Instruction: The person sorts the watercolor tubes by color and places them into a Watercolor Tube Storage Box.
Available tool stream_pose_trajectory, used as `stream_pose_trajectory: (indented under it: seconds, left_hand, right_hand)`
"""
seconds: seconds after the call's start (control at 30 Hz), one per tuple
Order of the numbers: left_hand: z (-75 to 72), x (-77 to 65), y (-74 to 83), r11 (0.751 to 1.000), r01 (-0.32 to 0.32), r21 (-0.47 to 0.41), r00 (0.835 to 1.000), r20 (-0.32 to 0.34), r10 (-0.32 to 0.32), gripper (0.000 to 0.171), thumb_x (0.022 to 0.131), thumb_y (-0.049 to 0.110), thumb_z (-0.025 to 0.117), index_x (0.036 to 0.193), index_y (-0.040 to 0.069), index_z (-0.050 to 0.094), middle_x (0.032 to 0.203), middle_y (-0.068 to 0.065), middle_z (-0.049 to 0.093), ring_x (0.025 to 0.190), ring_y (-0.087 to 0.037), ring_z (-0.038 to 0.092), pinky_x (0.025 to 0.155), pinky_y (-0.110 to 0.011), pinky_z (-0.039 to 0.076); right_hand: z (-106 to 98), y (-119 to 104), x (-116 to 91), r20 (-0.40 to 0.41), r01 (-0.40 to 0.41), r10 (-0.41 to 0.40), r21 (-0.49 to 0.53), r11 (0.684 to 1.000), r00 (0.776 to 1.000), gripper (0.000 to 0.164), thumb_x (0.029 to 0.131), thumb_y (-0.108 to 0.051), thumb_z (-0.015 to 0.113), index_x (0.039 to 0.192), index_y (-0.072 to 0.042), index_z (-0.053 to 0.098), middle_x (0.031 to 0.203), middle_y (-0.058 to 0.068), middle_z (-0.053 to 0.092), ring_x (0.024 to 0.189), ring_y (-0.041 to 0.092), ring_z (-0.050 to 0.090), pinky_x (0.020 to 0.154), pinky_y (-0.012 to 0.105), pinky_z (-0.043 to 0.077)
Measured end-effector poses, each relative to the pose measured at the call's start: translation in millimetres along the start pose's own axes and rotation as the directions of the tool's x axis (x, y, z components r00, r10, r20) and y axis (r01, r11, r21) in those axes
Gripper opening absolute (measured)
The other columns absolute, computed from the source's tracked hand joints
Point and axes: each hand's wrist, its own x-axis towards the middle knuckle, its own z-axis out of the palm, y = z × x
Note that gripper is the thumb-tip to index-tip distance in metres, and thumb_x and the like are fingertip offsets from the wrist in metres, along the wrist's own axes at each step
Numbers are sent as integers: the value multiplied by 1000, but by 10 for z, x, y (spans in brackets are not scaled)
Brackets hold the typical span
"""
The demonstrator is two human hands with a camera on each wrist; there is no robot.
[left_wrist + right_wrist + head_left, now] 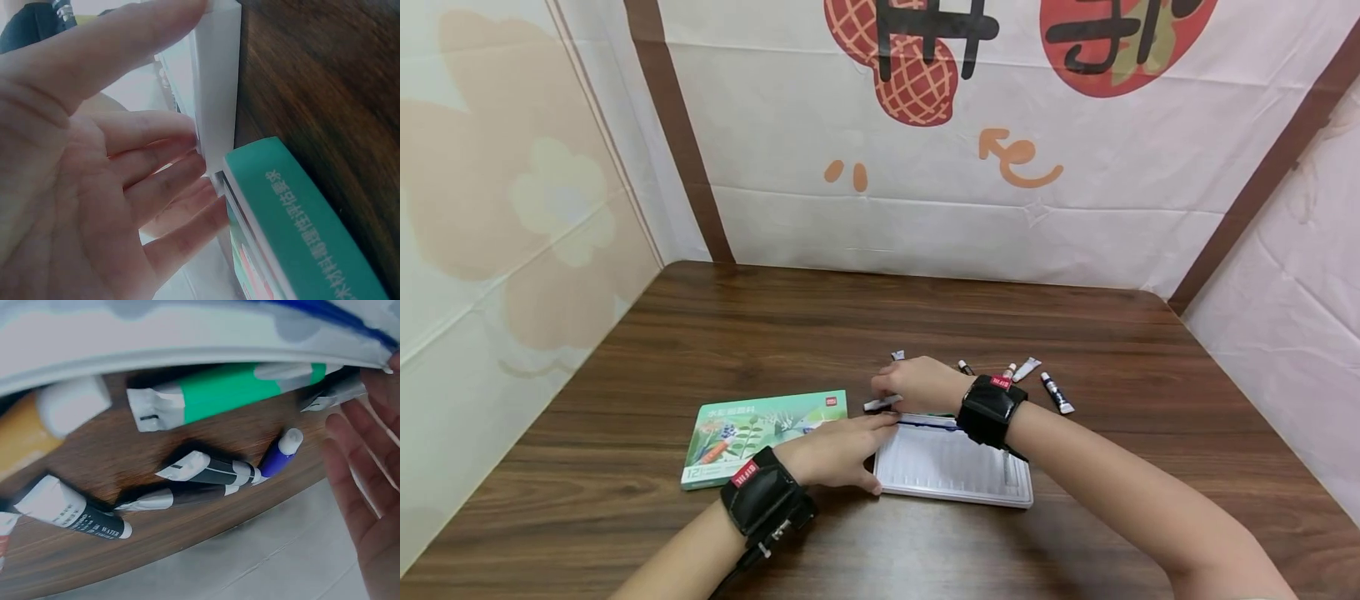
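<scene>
With the left hand (831, 450), fingers extended, touching the left end of the crosswise tray (947, 467), here's the right hand (925, 386) beyond its far-left corner, at a tube (883, 404), grip impossible to tell.

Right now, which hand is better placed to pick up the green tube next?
Probably the right hand: it reaches beyond the tray, where the green tube lies, while the left hand touches the tray's left side.

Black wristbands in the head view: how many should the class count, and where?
2: the left wristband, near the green box; the right wristband, near the white tray.
</scene>
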Motion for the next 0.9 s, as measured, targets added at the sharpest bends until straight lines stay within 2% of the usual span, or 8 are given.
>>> stream_pose_trajectory:
  seconds: [0.17,0.33,0.43,0.6,0.77,0.9]
  left_hand:
    - [15,44,15,1000,-4,3,1000,8,4,76,78,33,74,136,-4,40,143,-12,34,130,-23,32,99,-36,33]
    - [37,73,16,1000,-1,-5,1000,23,1,77,78,34,73,137,-3,40,144,-12,32,129,-23,32,99,-37,34]
    - [32,69,9,1000,8,-16,1000,27,-8,77,78,34,73,137,-2,39,145,-11,31,129,-23,33,99,-37,34]
    - [16,37,-43,999,17,-34,1000,23,-16,77,78,34,73,138,-1,39,145,-11,31,129,-22,33,101,-37,32]
    - [17,52,-50,999,24,-40,999,22,-24,77,78,33,73,138,-1,38,145,-10,31,130,-22,32,101,-37,31]
    - [14,82,-40,998,36,-46,999,29,-34,77,78,33,73,138,-1,39,145,-10,31,130,-22,32,101,-38,31]
  right_hand:
    - [40,73,10,39,-14,11,71,997,999,10,83,-9,67,91,-12,62,79,-4,59,71,9,55,65,25,46]
    - [-17,146,-138,69,-121,109,211,970,992,16,86,-6,61,100,-12,66,87,-5,63,80,8,58,71,25,47]
    - [-133,153,-327,54,-149,140,284,947,989,17,88,-7,60,102,-14,66,93,-5,63,87,8,58,76,26,47]
    - [-326,152,-749,-10,-83,92,346,934,996,18,90,-6,57,104,-11,68,100,-5,62,94,9,56,80,30,47]
    - [-325,189,-1217,10,-104,110,413,905,994,21,90,-3,55,103,-11,69,99,-9,59,96,9,53,79,32,46]
    - [-270,169,-1473,55,-136,125,440,888,991,23,89,0,55,100,-14,70,98,-9,58,100,14,51,76,29,46]
